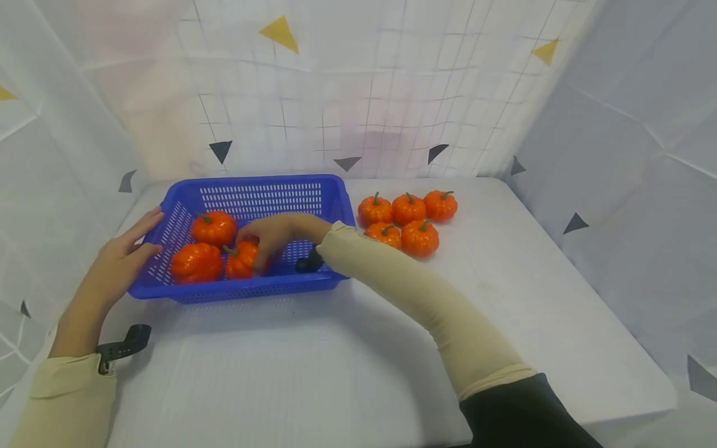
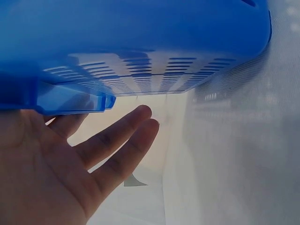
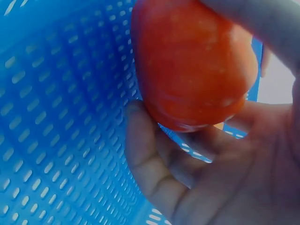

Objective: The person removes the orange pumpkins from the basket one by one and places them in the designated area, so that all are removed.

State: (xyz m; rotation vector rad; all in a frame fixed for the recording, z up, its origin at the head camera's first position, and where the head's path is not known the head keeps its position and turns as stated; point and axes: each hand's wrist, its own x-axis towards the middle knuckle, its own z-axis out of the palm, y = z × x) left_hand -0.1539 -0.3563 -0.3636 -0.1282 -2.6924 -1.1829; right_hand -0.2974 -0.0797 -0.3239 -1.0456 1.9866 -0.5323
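A blue slotted plastic basket (image 1: 263, 285) holds several small orange pumpkins. My right hand (image 1: 274, 233) reaches into it and grips a pumpkin (image 1: 241, 261). In the right wrist view, the fingers curl round the held pumpkin (image 3: 192, 70) beside the basket's slotted wall (image 3: 61, 117). Two more pumpkins lie left of that hand, one toward the back (image 1: 214, 228) and one toward the front (image 1: 196, 262). At the basket's left end, my left hand (image 1: 120, 261) touches the rim. The left wrist view shows this left hand (image 2: 61, 164) with its fingers extended below the rim.
Several pumpkins stand grouped on the white table (image 1: 504, 298) right of the basket, among them a front one (image 1: 420, 238). Hanging white sheets (image 1: 347, 81) border the table at the back and sides. A black strap end (image 1: 137, 339) sticks out from the left wrist.
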